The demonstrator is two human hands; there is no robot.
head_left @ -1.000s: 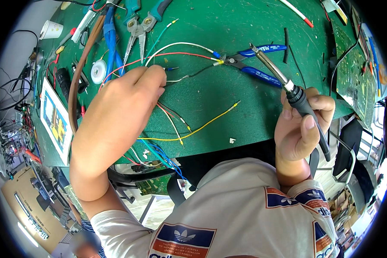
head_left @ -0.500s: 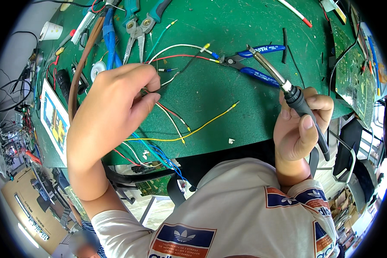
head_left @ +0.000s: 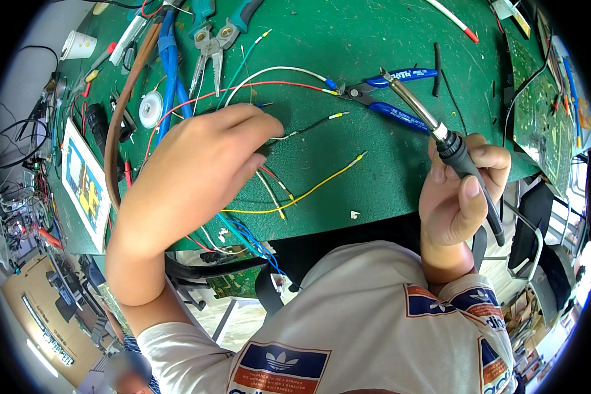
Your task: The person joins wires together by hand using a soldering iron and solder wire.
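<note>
My left hand [head_left: 194, 167] is over the mat at left. Its fingers are bent, slightly blurred, with the thumb apart from them. A black wire [head_left: 316, 125] with a yellow-tipped end runs out from beside its fingertips. Red and white wires with crimped ends come out near the thumb, and a yellow wire [head_left: 308, 192] passes below them. My right hand [head_left: 463, 190] is closed round the dark handle of a soldering iron [head_left: 456, 151], whose metal tip points up and left. Beyond that tip lie blue-handled flush cutters [head_left: 374, 98], touching the ends of a white wire [head_left: 276, 68] and a red wire [head_left: 289, 83].
Green-handled pliers [head_left: 213, 52] lie at the back, beside a blue cable bundle [head_left: 167, 59] and a brown cable [head_left: 132, 82]. A white spool [head_left: 151, 108] and a picture card [head_left: 85, 187] are at left. A paper cup [head_left: 79, 46] stands far left. Green circuit boards [head_left: 538, 131] lie at right.
My left hand has shifted right and its thumb has parted from the fingers. The black wire has swung down and right; the red wire now arcs back behind the hand. My right hand stays still.
</note>
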